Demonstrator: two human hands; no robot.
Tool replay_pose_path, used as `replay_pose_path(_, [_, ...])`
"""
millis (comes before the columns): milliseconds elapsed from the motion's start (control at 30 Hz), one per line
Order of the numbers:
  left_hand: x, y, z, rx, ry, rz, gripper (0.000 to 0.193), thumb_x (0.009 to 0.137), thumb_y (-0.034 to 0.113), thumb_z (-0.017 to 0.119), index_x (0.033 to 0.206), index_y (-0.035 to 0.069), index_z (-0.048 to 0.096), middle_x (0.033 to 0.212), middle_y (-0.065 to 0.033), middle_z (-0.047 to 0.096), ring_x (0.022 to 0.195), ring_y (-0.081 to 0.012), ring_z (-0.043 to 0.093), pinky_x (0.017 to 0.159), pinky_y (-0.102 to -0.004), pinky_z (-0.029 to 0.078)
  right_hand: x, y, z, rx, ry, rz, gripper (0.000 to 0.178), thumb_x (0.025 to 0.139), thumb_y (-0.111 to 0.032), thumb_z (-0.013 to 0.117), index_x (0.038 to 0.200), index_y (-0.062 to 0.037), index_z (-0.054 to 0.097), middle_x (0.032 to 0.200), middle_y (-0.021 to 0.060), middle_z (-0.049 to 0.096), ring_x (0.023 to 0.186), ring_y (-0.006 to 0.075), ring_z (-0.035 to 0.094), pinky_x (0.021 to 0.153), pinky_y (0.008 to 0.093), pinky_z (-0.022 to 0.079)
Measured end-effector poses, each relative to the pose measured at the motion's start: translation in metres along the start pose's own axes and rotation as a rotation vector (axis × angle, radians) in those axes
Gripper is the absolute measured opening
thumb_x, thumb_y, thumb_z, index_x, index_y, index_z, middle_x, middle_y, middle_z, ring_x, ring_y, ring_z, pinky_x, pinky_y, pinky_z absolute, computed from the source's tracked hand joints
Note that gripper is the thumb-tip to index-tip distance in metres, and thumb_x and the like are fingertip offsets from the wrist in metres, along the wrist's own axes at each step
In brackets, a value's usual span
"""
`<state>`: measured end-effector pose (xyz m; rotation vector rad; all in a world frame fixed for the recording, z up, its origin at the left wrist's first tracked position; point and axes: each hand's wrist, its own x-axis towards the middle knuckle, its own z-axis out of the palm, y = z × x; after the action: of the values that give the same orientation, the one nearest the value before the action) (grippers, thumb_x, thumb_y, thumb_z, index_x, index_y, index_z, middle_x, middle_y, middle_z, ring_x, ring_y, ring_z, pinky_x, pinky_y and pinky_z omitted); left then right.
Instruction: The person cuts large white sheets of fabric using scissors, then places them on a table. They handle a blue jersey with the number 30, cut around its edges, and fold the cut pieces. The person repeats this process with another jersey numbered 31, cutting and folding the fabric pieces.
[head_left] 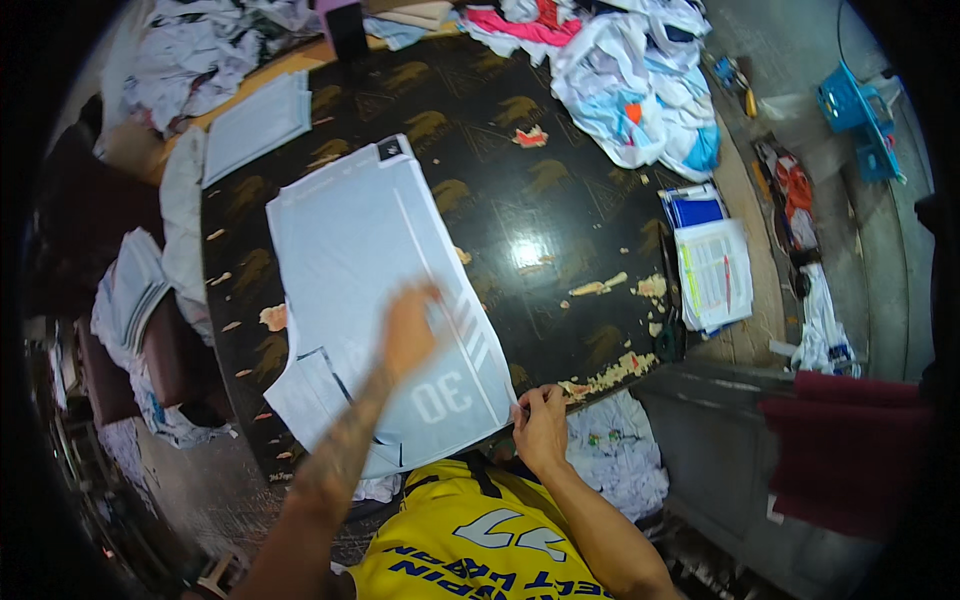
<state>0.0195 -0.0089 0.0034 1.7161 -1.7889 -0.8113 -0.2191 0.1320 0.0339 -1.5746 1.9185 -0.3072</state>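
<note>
A pale grey-white fabric panel (360, 240), shaped like a cut piece for shorts, lies flat on the dark table. It has diagonal stripes along its right edge, faint print near the near end and a small black patch at its far corner. My left hand (410, 325), smeared by motion, is over the panel's middle right; its fingers cannot be made out. At the panel's near right corner my right hand (543, 425) has its fingers bent and pinched on the edge, close to the table's front edge.
The black table (520, 190) has worn, chipped patches. Another pile of pale panels (258, 128) lies at far left. Heaped clothes (640, 85) sit at far right. Papers with a red pen (715, 275) lie at the right edge, near black scissors (672, 310). A blue basket (860, 120) is beyond.
</note>
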Motion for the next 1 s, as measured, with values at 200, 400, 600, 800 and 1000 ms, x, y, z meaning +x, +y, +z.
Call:
replay_pose_path(200, [-0.258, 0.011, -0.008, 0.231, -0.011, -0.175, 0.042, 0.076, 0.010, 0.077, 0.117, 0.009, 0.069, 0.120, -0.0132, 0.068, 0.119, -0.0356, 0.061, 0.104, -0.0482, 0.040, -0.002, -0.014, -0.074, 0.749, -0.244, 0.052, 0.026, 0.101, -0.002, 0.069, 0.127, -0.0021, 0.065, 0.085, 0.0046, 0.072, 0.078, 0.0099, 0.066, 0.069, 0.0284, 0.052])
replay_pose_path(400, [-0.256, 0.022, -0.091, -0.117, 0.421, -0.368, 0.022, 0.080, 0.000, 0.069, 0.101, 0.002, 0.075, 0.098, -0.0142, 0.075, 0.097, -0.0343, 0.072, 0.095, -0.0452, 0.052, 0.073, -0.081, -0.103, 0.594, -0.121, -0.355, 0.022, 0.103, -0.016, 0.074, 0.097, 0.0047, 0.074, 0.077, -0.0008, 0.067, 0.075, 0.0044, 0.056, 0.066, 0.0246, 0.045])
replay_pose_path(600, [-0.094, -0.095, -0.145, 0.029, 0.506, -0.180, 0.031, 0.089, 0.011, 0.075, 0.116, -0.005, 0.072, 0.102, -0.0224, 0.075, 0.093, -0.0380, 0.072, 0.088, -0.0474, 0.056, 0.209, -0.187, -0.035, 0.574, -0.086, -0.408, 0.030, 0.104, -0.028, 0.073, 0.111, 0.0020, 0.074, 0.077, 0.0048, 0.069, 0.072, 0.0111, 0.061, 0.066, 0.0294, 0.047])
replay_pose_path(800, [0.032, -0.115, -0.120, 0.288, 0.349, -0.094, 0.060, 0.089, 0.028, 0.084, 0.141, 0.007, 0.061, 0.138, -0.0153, 0.059, 0.134, -0.0376, 0.052, 0.113, -0.0522, 0.039, 0.176, -0.103, -0.007, 0.332, 0.241, 0.025, 0.037, 0.096, -0.024, 0.083, 0.119, 0.0016, 0.071, 0.082, 0.0035, 0.066, 0.074, 0.0100, 0.058, 0.069, 0.0294, 0.049])
replay_pose_path(1000, [0.159, -0.065, -0.071, 0.483, -0.025, 0.159, 0.047, 0.094, 0.019, 0.080, 0.135, 0.005, 0.062, 0.128, -0.0165, 0.065, 0.123, -0.0356, 0.060, 0.105, -0.0495, 0.047, 0.145, -0.069, 0.021, 0.804, -0.258, 0.552, 0.021, 0.097, -0.018, 0.081, 0.104, -0.0019, 0.069, 0.081, 0.0022, 0.065, 0.071, 0.0095, 0.062, 0.056, 0.0272, 0.051])
